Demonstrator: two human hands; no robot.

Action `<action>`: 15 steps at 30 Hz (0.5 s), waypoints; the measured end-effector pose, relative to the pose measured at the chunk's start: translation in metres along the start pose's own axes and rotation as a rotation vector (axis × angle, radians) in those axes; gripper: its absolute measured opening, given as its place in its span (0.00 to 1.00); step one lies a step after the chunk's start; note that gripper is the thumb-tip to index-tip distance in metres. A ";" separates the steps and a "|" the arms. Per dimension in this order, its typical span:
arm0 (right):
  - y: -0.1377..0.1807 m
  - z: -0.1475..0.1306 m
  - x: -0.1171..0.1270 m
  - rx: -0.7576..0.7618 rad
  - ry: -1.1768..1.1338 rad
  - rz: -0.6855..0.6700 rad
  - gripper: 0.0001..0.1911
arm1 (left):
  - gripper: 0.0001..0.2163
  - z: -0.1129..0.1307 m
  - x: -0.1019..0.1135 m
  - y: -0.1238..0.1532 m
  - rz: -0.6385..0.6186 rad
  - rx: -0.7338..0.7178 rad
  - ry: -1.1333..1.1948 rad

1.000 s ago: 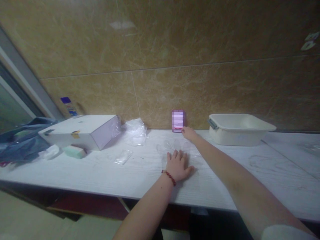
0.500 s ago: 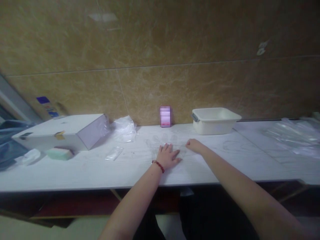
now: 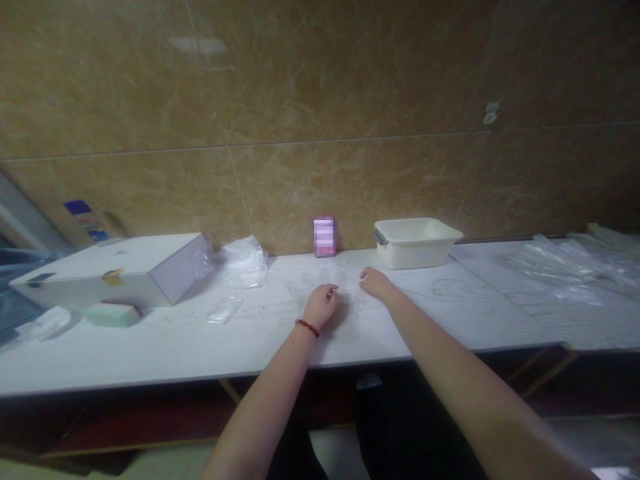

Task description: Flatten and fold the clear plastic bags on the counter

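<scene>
My left hand (image 3: 320,304), with a red bead bracelet at the wrist, rests on the white table (image 3: 165,347) with its fingers curled in. My right hand (image 3: 374,283) lies a little to the right, its fingers also bent with the tips down. A thin clear plastic bag (image 3: 345,291) lies faintly visible on the table between and under both hands. Both hands seem to pinch its edges. A small pink box (image 3: 324,236) stands against the wall just behind them.
A cream plastic tub (image 3: 417,241) sits at the back right. At left lie a flat white carton (image 3: 115,268), crumpled clear plastic (image 3: 243,260), a small clear packet (image 3: 224,310) and a green sponge-like block (image 3: 111,313). More clear plastic sheets (image 3: 570,270) cover the right table.
My left hand went from flat on the table to curled. My right hand drew back from the pink box to beside the left hand. The view shifted right.
</scene>
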State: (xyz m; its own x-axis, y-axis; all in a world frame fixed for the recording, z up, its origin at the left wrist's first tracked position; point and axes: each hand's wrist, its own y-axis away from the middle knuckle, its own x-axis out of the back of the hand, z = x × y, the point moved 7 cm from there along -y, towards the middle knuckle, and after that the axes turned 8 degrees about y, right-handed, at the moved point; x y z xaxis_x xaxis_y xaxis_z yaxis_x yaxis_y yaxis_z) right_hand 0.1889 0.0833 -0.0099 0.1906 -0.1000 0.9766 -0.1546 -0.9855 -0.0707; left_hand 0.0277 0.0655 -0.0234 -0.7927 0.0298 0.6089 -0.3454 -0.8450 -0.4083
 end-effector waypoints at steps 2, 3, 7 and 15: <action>0.008 -0.004 0.001 -0.002 -0.097 0.040 0.13 | 0.12 -0.010 -0.001 -0.002 0.019 0.148 0.231; 0.012 -0.007 0.001 0.007 -0.156 0.051 0.12 | 0.12 -0.013 -0.004 -0.002 0.005 0.224 0.357; 0.026 -0.022 0.001 0.097 -0.308 0.065 0.11 | 0.13 -0.014 -0.017 -0.001 -0.082 0.437 0.685; 0.036 -0.037 -0.004 0.247 -0.375 -0.006 0.12 | 0.15 -0.007 -0.036 -0.009 -0.240 0.574 0.763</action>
State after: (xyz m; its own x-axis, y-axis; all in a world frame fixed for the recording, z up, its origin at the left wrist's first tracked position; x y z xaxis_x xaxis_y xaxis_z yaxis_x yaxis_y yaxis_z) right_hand 0.1467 0.0533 -0.0093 0.5357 -0.0924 0.8393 0.0748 -0.9849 -0.1562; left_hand 0.0554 0.0760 -0.0464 -0.9147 0.4007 -0.0519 -0.4032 -0.8963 0.1845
